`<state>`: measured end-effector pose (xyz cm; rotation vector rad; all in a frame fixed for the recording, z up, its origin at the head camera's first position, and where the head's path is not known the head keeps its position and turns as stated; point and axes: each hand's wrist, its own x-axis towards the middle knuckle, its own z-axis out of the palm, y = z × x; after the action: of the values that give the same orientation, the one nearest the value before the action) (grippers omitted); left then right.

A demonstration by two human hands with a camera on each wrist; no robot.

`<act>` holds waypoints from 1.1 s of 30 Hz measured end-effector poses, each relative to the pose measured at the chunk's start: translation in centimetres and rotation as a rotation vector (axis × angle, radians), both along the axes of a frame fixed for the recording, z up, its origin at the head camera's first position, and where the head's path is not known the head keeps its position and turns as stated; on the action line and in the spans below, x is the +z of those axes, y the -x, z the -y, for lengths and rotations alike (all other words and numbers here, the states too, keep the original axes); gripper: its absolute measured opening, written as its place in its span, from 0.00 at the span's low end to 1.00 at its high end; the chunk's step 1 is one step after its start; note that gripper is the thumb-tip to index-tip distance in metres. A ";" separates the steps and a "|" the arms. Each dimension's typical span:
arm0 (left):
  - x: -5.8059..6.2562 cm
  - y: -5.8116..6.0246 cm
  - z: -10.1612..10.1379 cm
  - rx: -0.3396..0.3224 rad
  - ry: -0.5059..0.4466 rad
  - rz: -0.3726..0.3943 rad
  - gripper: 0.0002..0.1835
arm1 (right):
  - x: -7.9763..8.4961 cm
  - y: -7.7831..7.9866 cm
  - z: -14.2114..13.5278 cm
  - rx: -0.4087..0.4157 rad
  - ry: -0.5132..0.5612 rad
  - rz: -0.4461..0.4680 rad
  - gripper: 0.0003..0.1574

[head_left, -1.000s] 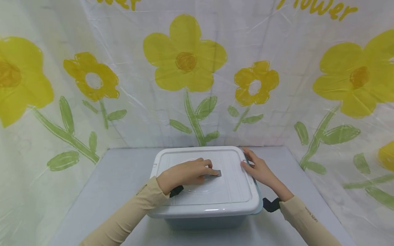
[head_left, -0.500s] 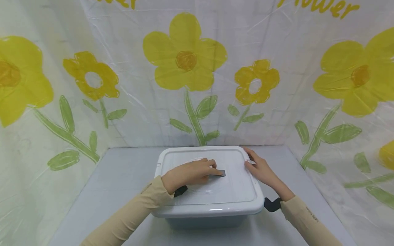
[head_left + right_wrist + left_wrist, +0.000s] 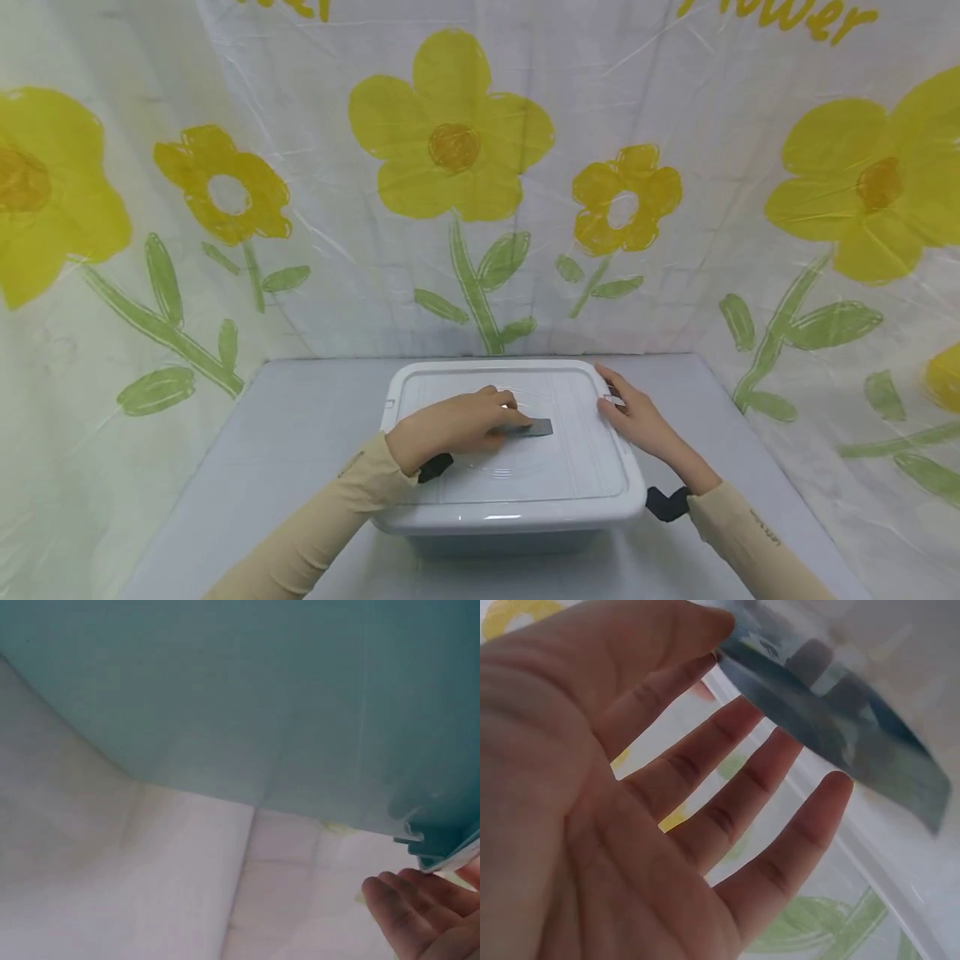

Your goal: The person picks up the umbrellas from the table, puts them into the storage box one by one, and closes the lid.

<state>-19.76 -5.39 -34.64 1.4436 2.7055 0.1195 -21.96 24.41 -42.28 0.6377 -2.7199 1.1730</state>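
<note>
A white rectangular lid (image 3: 577,471) sits over a blue-green plastic storage box (image 3: 502,544). My left hand (image 3: 453,423) reaches across the lid's middle and pinches its grey strap-like handle (image 3: 539,427). In the left wrist view, thumb and index fingertip meet at one end of the arched handle (image 3: 855,742), while the other fingers extend beneath it. At the right edge, my right hand (image 3: 636,417) holds the rim, thumb on top and fingers down the outside. The right wrist view shows the box's side wall (image 3: 225,697), with the fingers (image 3: 412,915) under the rim.
The box stands on a pale grey tabletop (image 3: 300,433). Behind and beside it hangs a white curtain (image 3: 345,275) printed with yellow flowers. Each wrist wears a dark strap, and both sleeves are beige.
The lid has shifted right with my left hand, covering the blue-green rim that showed at the right. Lately my left hand has slid slightly left, baring more handle. My right hand stays at the edge.
</note>
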 end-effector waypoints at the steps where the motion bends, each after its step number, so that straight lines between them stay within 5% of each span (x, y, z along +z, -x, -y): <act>1: 0.0 0.0 0.3 0.008 -0.008 0.006 0.20 | 0.0 0.0 -0.1 0.001 -0.005 0.001 0.35; 10: 0.0 0.5 3.8 0.095 -0.077 0.121 0.21 | 0.5 0.6 -0.6 0.026 -0.061 -0.045 0.36; 22: -0.5 1.6 9.8 0.174 -0.233 0.137 0.22 | 0.7 1.7 -1.6 0.001 -0.126 -0.055 0.36; 33: -2.7 2.3 13.9 0.274 -0.424 0.173 0.24 | 0.8 2.3 -2.8 -0.057 -0.219 -0.158 0.33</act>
<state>-22.10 -19.30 -37.39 1.0584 2.8230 0.8362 -24.26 27.20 -41.52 0.6425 -2.7310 0.7829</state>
